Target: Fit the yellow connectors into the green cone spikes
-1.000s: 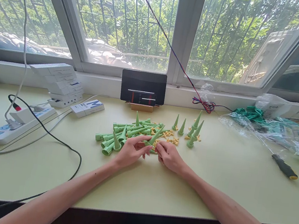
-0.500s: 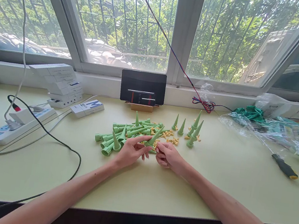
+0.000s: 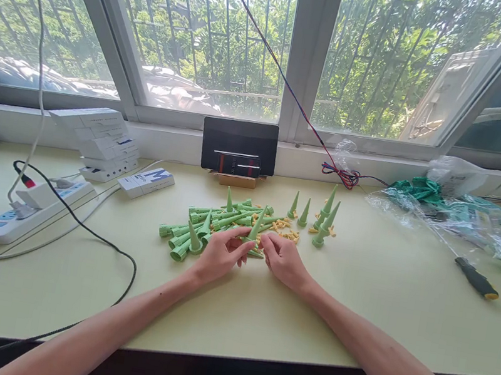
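Observation:
My left hand (image 3: pixel 219 255) pinches the wide base of a green plastic cone spike (image 3: pixel 256 226), whose tip points up and away. My right hand (image 3: pixel 285 260) is closed at the cone's base from the right, fingertips pressed together on a small part I cannot make out. Just behind the hands lies a pile of green cones (image 3: pixel 206 225) mixed with small yellow pieces (image 3: pixel 288 235). Several cones (image 3: pixel 325 221) stand upright to the right of the pile.
A phone on a wooden stand (image 3: pixel 239 148) leans at the windowsill. White boxes (image 3: pixel 100 141), a power strip (image 3: pixel 23 212) and a black cable (image 3: pixel 95 233) sit left. A screwdriver (image 3: pixel 476 281) and plastic bags with green parts (image 3: pixel 455 213) lie right.
The cone in my left hand has tilted more upright, and my right hand's fingers have moved back in against its base. Arms stay almost where they were.

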Demonstrator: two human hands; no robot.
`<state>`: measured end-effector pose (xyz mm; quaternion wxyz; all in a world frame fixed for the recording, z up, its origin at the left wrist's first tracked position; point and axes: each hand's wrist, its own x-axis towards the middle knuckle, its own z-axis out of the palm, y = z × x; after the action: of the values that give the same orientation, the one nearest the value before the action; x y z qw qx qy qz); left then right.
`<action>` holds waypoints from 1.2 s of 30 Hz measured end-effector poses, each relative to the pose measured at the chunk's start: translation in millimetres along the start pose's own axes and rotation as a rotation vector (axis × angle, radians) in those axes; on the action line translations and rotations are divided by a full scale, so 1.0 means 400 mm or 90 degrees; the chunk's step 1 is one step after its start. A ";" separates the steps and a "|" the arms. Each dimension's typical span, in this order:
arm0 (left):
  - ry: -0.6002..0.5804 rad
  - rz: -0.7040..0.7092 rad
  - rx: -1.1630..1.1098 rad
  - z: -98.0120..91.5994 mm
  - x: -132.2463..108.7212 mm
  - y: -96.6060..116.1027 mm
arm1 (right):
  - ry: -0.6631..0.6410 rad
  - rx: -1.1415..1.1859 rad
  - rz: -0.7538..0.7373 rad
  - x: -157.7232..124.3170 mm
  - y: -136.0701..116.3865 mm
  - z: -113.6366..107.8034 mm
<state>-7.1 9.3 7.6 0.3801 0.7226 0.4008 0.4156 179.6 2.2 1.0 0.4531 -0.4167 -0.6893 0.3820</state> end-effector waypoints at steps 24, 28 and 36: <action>-0.005 0.030 0.013 -0.009 -0.004 -0.019 | 0.003 -0.089 -0.093 -0.002 0.013 -0.007; 0.000 0.036 0.019 -0.009 -0.004 -0.026 | 0.003 -0.024 -0.020 -0.004 0.004 -0.002; 0.004 0.033 0.021 -0.010 -0.002 -0.030 | -0.050 0.193 0.139 -0.003 0.007 0.004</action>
<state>-14.0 14.1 -1.8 0.3562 0.7377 0.3895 0.4210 178.8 2.0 -2.3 0.4394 -0.4010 -0.5917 0.5441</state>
